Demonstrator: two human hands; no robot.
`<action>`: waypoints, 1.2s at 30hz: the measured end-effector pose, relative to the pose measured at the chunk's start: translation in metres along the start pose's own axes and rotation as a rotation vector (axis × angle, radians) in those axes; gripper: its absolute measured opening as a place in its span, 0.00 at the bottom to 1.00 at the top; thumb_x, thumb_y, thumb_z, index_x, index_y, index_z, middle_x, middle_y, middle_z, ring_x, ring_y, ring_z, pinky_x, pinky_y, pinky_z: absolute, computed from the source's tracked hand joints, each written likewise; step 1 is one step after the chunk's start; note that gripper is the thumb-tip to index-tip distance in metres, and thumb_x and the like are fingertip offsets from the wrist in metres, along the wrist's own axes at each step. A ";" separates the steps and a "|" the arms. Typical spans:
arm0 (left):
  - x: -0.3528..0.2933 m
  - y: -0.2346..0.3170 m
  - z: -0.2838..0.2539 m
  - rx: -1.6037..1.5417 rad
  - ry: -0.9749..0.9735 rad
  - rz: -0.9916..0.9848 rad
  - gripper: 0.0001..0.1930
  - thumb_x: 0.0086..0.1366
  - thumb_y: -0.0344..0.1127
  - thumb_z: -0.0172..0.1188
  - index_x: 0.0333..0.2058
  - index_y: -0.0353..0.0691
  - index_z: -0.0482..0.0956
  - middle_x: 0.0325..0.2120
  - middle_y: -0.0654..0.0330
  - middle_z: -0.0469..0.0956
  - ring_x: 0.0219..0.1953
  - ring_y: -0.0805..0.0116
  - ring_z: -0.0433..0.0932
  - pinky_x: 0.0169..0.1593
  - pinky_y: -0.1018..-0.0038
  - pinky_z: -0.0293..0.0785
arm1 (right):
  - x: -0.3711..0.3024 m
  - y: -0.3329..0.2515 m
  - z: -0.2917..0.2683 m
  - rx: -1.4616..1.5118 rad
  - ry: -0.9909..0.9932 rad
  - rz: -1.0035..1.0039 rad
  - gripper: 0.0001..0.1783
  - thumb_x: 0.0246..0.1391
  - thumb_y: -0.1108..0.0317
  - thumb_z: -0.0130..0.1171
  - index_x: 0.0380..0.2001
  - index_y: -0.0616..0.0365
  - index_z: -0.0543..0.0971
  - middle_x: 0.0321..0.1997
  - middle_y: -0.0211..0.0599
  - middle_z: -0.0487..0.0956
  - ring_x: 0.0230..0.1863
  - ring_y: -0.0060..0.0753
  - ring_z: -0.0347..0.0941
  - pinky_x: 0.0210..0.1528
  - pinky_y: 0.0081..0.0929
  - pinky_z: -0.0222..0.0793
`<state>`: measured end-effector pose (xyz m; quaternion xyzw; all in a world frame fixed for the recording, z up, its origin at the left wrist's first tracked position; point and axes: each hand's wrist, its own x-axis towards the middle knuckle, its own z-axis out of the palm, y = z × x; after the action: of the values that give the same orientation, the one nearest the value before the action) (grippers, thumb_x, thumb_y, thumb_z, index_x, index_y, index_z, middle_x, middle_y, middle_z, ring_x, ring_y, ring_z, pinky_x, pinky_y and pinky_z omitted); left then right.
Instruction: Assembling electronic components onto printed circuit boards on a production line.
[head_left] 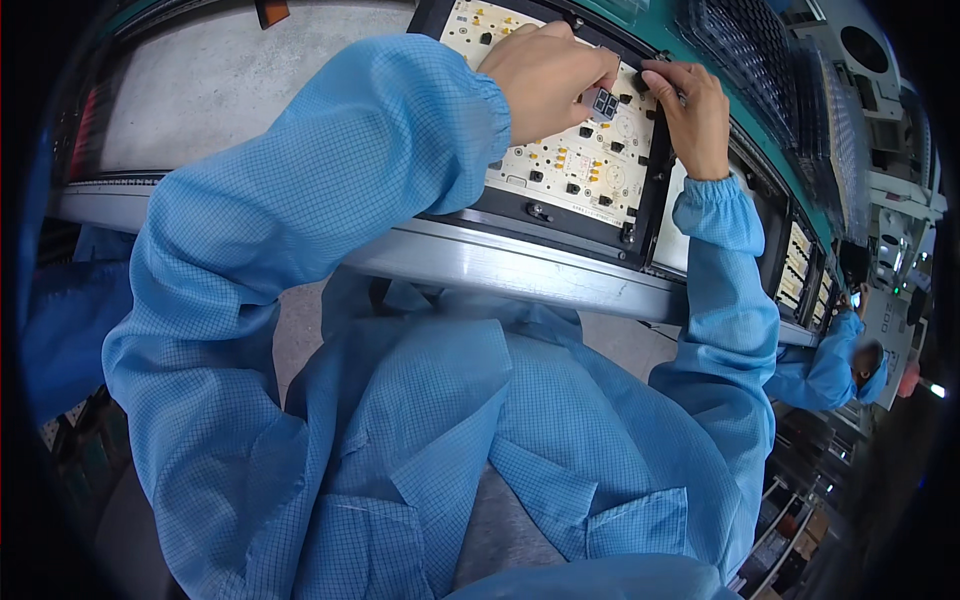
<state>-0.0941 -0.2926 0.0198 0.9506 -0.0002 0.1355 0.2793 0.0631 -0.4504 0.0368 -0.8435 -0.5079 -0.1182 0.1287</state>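
A pale circuit board (515, 178) with small black and yellow parts lies in a black frame (590, 238). Over its far part is my left hand (545, 80), fingers closed on a small grey two-digit segment display (604, 104) with its face turned toward me. Part of the board is hidden under this hand and wrist. At the frame's right side is my right hand (697, 112), its thumb and forefinger curled together beside the dark rim. Whatever is between those fingertips, if anything, is too small to tell.
A metal rail (500, 265) runs along the near edge of the line. On the left is a pale metal surface (220, 90). Stacked dark trays (745, 70) stand at the far right. Further down the line are more framed boards (795, 265) and a person in blue (825, 370).
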 end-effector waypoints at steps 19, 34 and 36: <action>0.005 0.002 -0.002 0.151 -0.012 0.015 0.12 0.53 0.33 0.62 0.38 0.42 0.76 0.32 0.61 0.80 0.38 0.66 0.74 0.46 0.69 0.68 | 0.004 0.013 -0.001 0.283 -0.132 0.009 0.16 0.47 0.67 0.62 0.41 0.54 0.79 0.39 0.38 0.77 0.42 0.33 0.72 0.46 0.26 0.67; 0.071 -0.013 0.000 -0.230 -0.374 -0.154 0.10 0.42 0.37 0.71 0.21 0.41 0.78 0.25 0.55 0.80 0.30 0.57 0.79 0.35 0.65 0.72 | 0.007 0.018 -0.002 0.186 -0.156 -0.066 0.16 0.45 0.69 0.64 0.40 0.56 0.80 0.39 0.40 0.78 0.40 0.34 0.73 0.44 0.28 0.69; 0.071 -0.007 -0.005 -0.241 -0.460 -0.139 0.08 0.43 0.35 0.69 0.19 0.40 0.80 0.21 0.55 0.80 0.27 0.60 0.79 0.32 0.66 0.72 | 0.008 0.020 -0.001 0.193 -0.154 -0.028 0.15 0.42 0.63 0.65 0.36 0.55 0.81 0.35 0.41 0.80 0.39 0.40 0.73 0.42 0.32 0.68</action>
<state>-0.0269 -0.2789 0.0389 0.9141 -0.0144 -0.1047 0.3916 0.0843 -0.4535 0.0380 -0.8265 -0.5371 -0.0053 0.1683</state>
